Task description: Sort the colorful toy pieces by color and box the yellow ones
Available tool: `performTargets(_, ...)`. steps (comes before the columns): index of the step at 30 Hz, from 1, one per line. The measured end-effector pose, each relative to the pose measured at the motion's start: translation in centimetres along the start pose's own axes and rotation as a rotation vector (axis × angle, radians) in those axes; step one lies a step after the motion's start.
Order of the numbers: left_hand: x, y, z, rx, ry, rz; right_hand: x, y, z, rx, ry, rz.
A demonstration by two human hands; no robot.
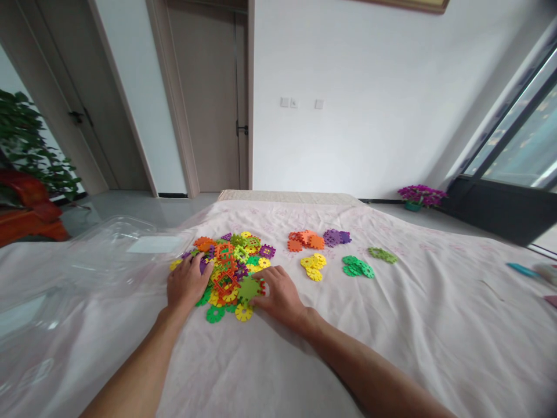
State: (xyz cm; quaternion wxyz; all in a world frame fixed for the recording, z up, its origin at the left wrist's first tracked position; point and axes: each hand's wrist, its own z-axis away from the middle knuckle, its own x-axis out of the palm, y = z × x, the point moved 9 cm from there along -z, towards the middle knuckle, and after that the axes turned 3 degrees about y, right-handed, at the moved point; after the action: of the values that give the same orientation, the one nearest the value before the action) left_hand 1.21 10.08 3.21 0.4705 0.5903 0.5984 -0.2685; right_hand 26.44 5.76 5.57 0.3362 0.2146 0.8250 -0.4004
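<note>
A mixed pile of plastic interlocking pieces (pixel 226 264) in orange, yellow, green and purple lies on the cloth. At its left edge is my left hand (pixel 187 283), fingers curled down with a purple piece (pixel 203 265) between thumb and index finger. My right hand (pixel 282 297) pinches a light green toothed piece (pixel 250 288) at the pile's near right side. Red teeth of another piece show beside those fingers. Sorted to the right are orange pieces (pixel 306 240), purple pieces (pixel 336 237), yellow discs (pixel 313 266), green discs (pixel 357 266) and light green pieces (pixel 383 255).
A wrinkled pale pink cloth (pixel 413 331) covers the table. Clear plastic trays (pixel 108 255) stand left of the pile. A blue object (pixel 522 270) lies at the far right. Beyond the table are a potted flower (pixel 420 197), doors and a white wall.
</note>
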Motion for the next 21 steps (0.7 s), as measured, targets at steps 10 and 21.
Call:
performTargets(10, 0.1, -0.2, 0.0, -0.009, 0.003, -0.008, -2.7, 5.7, -1.4, 0.308, 0.202, -0.623)
performTargets(21, 0.2, -0.1, -0.1, 0.010, 0.012, -0.011, -18.8, 22.7, 4.1, 0.614, 0.858, -0.201)
